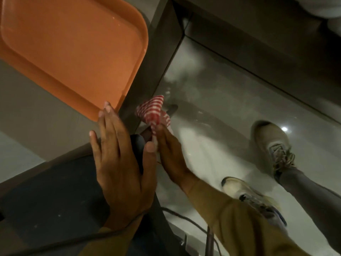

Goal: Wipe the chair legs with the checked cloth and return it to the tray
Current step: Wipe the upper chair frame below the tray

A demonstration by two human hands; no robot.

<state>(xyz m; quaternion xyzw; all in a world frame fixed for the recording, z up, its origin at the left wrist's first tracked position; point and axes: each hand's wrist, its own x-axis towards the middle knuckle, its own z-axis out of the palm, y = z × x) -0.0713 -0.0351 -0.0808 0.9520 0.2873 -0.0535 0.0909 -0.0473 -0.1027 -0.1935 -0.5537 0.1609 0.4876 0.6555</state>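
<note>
An orange tray (73, 48) lies on the grey table at upper left, with nothing in it. The red-and-white checked cloth (154, 112) hangs just past the table's corner, and my right hand (171, 156) holds it from below, down beside the dark chair seat (55, 200). Part of a dark chair leg (172, 109) shows behind the cloth. My left hand (120, 163) lies flat with fingers spread on the chair's edge, its fingertips near the tray's rim.
The grey table's dark edge (147, 85) runs down the middle. Glossy pale floor lies to the right, with my two shoes (273, 148) on it. A dark cable (193, 224) crosses the lower part of the view.
</note>
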